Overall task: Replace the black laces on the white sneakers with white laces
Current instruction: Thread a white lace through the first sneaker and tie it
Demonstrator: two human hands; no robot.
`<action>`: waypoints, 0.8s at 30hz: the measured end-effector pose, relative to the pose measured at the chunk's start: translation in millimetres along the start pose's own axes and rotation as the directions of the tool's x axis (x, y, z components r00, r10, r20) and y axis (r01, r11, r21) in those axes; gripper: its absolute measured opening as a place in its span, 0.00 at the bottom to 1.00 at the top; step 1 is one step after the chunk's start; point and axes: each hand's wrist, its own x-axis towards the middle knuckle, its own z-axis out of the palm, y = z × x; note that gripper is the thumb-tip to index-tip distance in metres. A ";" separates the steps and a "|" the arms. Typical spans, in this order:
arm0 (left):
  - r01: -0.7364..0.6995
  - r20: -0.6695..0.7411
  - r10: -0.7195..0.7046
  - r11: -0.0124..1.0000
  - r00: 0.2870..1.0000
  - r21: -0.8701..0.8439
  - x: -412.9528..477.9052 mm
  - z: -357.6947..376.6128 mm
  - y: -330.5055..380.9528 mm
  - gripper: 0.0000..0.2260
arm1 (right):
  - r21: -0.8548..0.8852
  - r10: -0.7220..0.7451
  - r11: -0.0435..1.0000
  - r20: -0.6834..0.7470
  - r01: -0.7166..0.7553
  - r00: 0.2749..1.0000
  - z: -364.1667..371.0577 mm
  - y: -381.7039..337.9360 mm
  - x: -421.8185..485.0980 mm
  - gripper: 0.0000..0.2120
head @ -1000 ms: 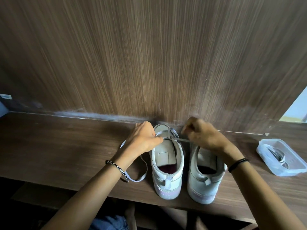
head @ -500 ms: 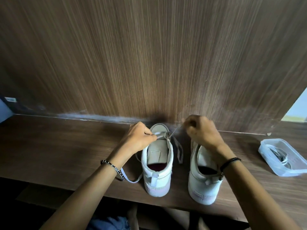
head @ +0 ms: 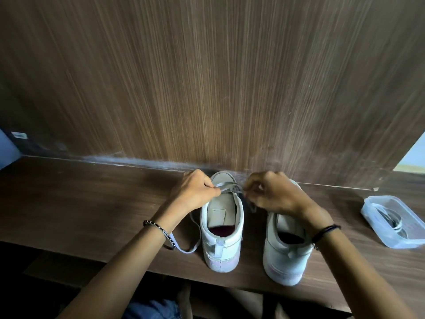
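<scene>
- Near the back of the dark wooden bench, the left hand and right hand are each pinching a run of the flat white lace over the toe end of the left white low-top sneaker.
- Slack lace is trailing beside this sneaker; the right white sneaker is standing alongside.
- Sound practice: drawing both runs level, flat and untwisted, while steadying the sneaker.
- A clear plastic tub, well apart, is holding coiled laces.
</scene>
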 end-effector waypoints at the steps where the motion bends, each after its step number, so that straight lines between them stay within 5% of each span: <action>1: 0.005 0.004 -0.005 1.000 1.000 0.000 0.2 -0.1 -0.2 0.07 | -0.054 -0.009 0.998 0.026 0.011 1.000 4.0 -3.6 1.3 0.04; 5: 0.029 0.006 -0.029 0.999 1.000 -0.017 1.6 0.4 -1.2 0.09 | 0.038 -0.035 0.999 -0.065 0.037 0.997 0.8 -3.1 1.1 0.07; 8: 0.025 0.006 -0.025 1.000 1.000 -0.004 0.8 0.4 -0.3 0.07 | 0.351 0.047 0.935 -0.253 0.046 0.966 -17.2 -4.3 -6.7 0.12; 10: 0.024 0.002 -0.024 1.000 1.000 -0.001 0.6 0.2 -0.9 0.08 | 0.739 0.219 0.669 -0.297 0.079 0.929 -21.9 -9.0 -8.7 0.11; 12: 0.022 0.007 -0.022 1.000 1.000 0.002 -0.7 -1.2 0.6 0.10 | 0.961 0.343 0.247 -0.206 0.123 0.916 -27.7 -14.8 -7.3 0.11; 14: 0.028 0.011 -0.028 1.000 1.000 0.006 -1.7 -2.6 2.5 0.14 | 0.980 0.395 -0.083 -0.134 0.181 0.909 -33.3 -15.9 -4.0 0.13; 16: 0.036 -0.002 -0.036 0.999 0.999 0.015 -2.1 -3.1 3.6 0.19 | 0.964 0.422 -0.182 -0.101 0.193 0.901 -36.7 -13.0 -1.5 0.13; 18: 0.036 -0.003 -0.036 0.999 0.999 0.019 -3.2 -3.6 4.5 0.21 | 0.997 0.432 -0.001 -0.075 0.083 0.899 -35.9 -10.4 -0.7 0.12; 20: 0.036 0.007 -0.037 0.999 0.999 0.014 -4.6 -4.4 5.4 0.20 | 0.902 0.345 0.430 -0.131 -0.033 0.929 -30.7 -6.3 -4.3 0.10; 22: 0.034 0.019 -0.034 0.999 0.999 0.008 -5.5 -5.7 6.4 0.18 | 0.579 0.151 0.814 -0.133 -0.047 0.980 -23.3 -3.8 -7.6 0.05; 24: 0.031 0.026 -0.031 1.000 0.999 0.001 -6.2 -6.9 6.9 0.18 | 0.206 -0.003 0.978 -0.036 0.010 0.999 -12.4 -2.4 -7.5 0.03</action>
